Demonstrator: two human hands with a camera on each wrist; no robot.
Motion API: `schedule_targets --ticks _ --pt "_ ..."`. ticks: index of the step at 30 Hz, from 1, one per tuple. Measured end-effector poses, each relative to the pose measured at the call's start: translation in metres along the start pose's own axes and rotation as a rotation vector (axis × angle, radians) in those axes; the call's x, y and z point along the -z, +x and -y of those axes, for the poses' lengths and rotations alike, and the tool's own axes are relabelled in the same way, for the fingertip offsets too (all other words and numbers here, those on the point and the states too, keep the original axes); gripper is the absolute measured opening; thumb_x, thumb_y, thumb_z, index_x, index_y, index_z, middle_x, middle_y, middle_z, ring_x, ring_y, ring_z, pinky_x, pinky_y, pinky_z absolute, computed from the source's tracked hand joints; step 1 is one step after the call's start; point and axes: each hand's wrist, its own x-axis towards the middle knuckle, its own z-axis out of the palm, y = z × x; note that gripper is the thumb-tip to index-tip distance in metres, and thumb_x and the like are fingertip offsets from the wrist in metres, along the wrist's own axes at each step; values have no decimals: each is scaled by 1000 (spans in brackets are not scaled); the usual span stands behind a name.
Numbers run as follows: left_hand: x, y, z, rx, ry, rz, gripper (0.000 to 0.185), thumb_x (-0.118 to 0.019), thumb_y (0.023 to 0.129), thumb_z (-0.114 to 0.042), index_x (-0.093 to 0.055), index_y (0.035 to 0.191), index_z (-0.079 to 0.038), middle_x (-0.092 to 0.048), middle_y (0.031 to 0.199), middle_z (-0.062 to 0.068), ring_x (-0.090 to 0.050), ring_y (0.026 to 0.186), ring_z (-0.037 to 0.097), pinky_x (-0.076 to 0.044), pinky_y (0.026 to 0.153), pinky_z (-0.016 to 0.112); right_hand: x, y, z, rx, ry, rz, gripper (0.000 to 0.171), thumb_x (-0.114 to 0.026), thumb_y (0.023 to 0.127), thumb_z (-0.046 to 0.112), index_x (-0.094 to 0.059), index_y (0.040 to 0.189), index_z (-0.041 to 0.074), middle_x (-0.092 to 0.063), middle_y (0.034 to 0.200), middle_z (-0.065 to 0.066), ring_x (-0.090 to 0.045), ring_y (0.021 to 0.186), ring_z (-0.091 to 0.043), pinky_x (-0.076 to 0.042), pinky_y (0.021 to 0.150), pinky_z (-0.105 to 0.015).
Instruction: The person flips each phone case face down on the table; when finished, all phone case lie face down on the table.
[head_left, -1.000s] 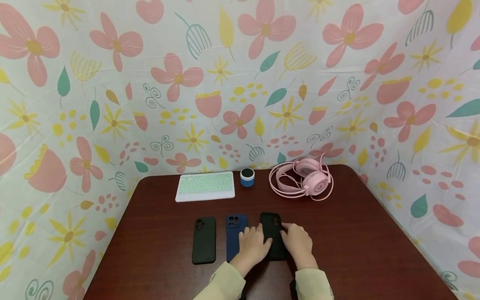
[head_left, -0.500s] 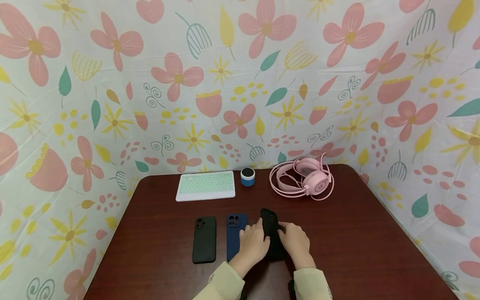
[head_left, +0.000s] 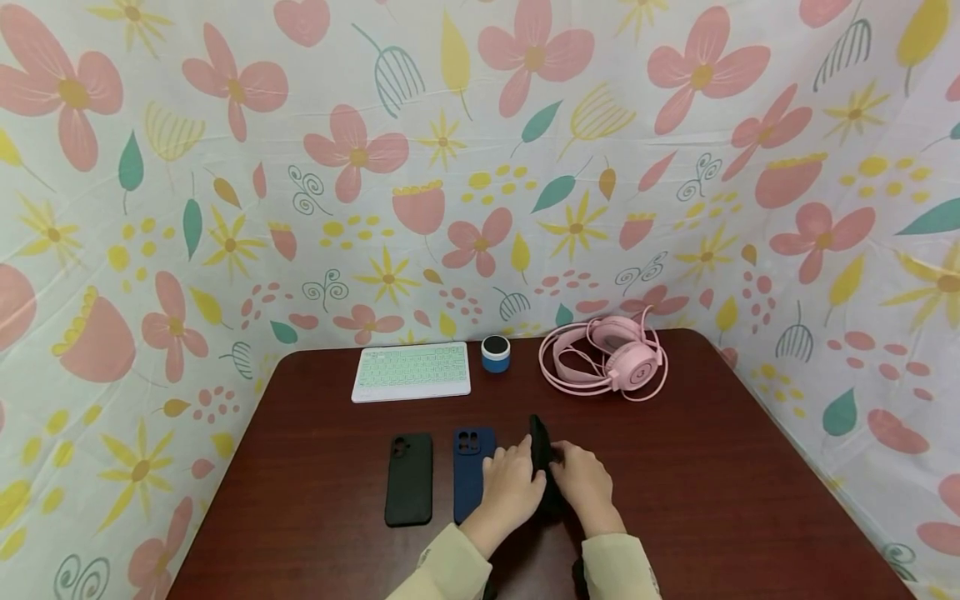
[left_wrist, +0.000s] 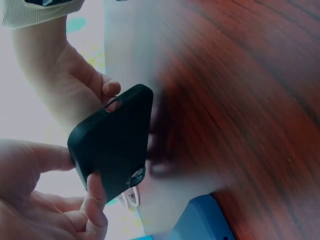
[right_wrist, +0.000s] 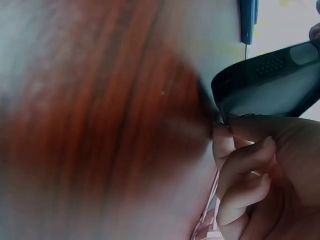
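A black phone case (head_left: 538, 446) is held tilted up on its edge between both hands. My left hand (head_left: 510, 483) pinches one side of it with thumb and fingertips, as the left wrist view shows on the case's dark back (left_wrist: 117, 142). At the opposite side, my right hand (head_left: 583, 482) pinches a corner; in the right wrist view the hollow inside of the case (right_wrist: 280, 90) faces the camera. A fingertip shows through the bottom cutout in the left wrist view. Just left of my left hand lies a blue phone case (head_left: 467, 467), partly covered by that hand.
A dark green-black phone case (head_left: 409, 482) lies farther left. Along the back stand a white keyboard with green keys (head_left: 411, 372), a small blue-and-white round speaker (head_left: 495, 355) and pink headphones (head_left: 630, 367) with a looped cable. A patterned cloth (head_left: 480, 167) hangs behind the table.
The black phone case has gone from lying flat to tilted up on its edge, its back turning toward the left. My right hand has shifted slightly left with it.
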Motion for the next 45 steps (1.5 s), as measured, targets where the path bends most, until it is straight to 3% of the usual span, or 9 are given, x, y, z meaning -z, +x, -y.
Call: schedule_targets --ticks 13,20,25,32,45 --pt "-1 0 -3 1 -10 -25 55 -64 93 -33 -52 139 -5 -63 110 5 -49 88 20 -28 66 32 1 1 7 10 -4 40 33 -66 90 17 -67 122 10 -67 107 -16 -65 78 -35 -48 56 -48" --pt "-1 0 -5 -2 -1 -26 52 -57 97 -37 -52 139 -7 -64 109 4 -49 86 19 -28 65 32 3 4 3 -21 17 61 35 -56 97 31 -65 126 12 -64 118 -18 -62 96 -42 -48 69 -57" --pt "-2 1 -5 -13 27 -36 44 -54 100 -31 -54 138 -9 -65 105 2 -48 83 18 -28 65 31 9 3 3 -41 50 51 56 -38 102 48 -62 129 5 -60 123 -22 -57 106 -46 -44 80 -61" --pt "-4 2 -7 -1 13 -14 42 -55 99 -28 -53 139 -14 -63 97 -4 -42 75 13 -25 63 30 13 3 5 -50 75 52 82 -22 96 67 -60 130 2 -61 121 -23 -57 105 -47 -43 81 -62" --pt "-12 1 -5 2 -10 19 38 -54 99 -25 -54 137 -17 -60 94 -8 -38 71 11 -26 64 31 16 0 7 -36 58 32 78 -28 96 66 -64 124 3 -63 117 -23 -60 99 -47 -46 74 -60"
